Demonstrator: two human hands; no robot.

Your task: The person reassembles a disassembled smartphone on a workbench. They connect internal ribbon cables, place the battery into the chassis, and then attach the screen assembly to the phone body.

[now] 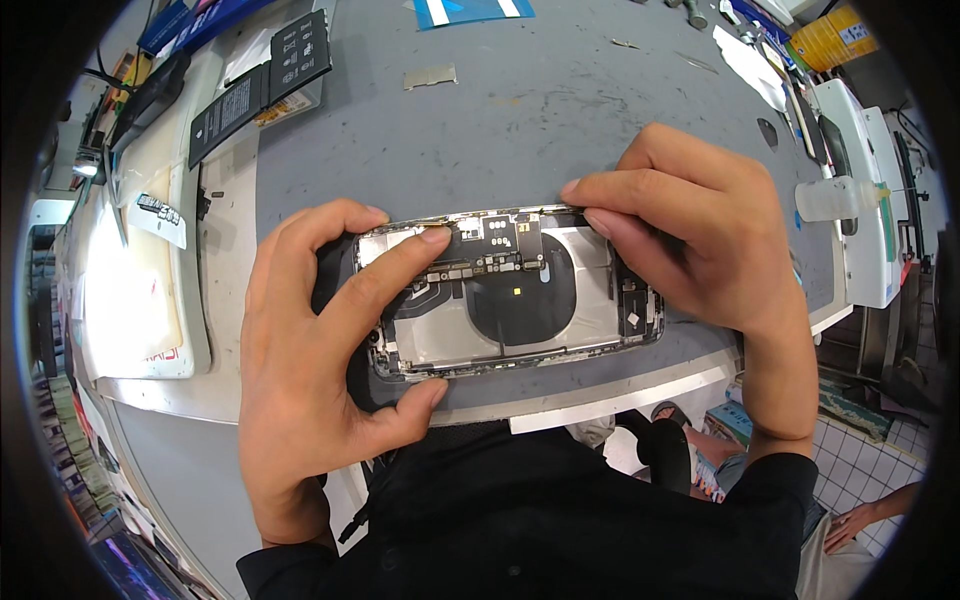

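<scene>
In the head view, one opened phone, its inside turned up, is seen above the near edge of a grey desk. Two bare hands are placed on it. Its left end is grasped by the left hand, one fingertip laid over the circuit board. By the right hand, the thumb and forefinger are brought to the far edge, right of centre; whether anything is pinched there cannot be told. Farther off, two black battery panels, one small metal plate and one blue sheet are set out. The phone's far right corner is covered by the right hand, and the sheet is cut off by the upper edge. Whether the phone is lifted is hard to make out.
</scene>
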